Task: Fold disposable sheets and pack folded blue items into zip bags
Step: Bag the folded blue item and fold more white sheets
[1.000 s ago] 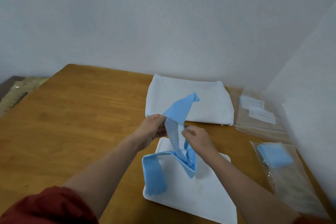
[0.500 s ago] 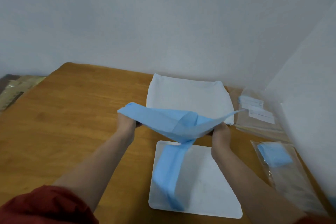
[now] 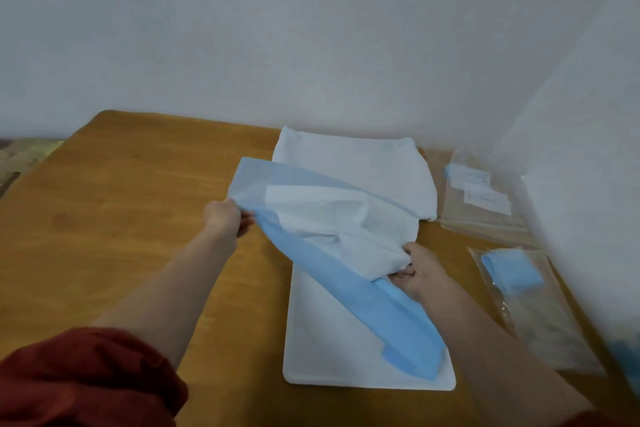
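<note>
Blue sheet held in the air at mid-frame, over the white mat.

My left hand grips its upper-left edge and my right hand pinches the bunched middle, though blur hides which layer those fingers have. The sheet's long axis runs from upper left down to lower right, where the blue tail drapes onto the mat just below the right hand, so I judge the right hand is nearer to gather it. Further out, a white stack lies at the back of the table, and a zip bag at right holds a folded blue piece.
</note>
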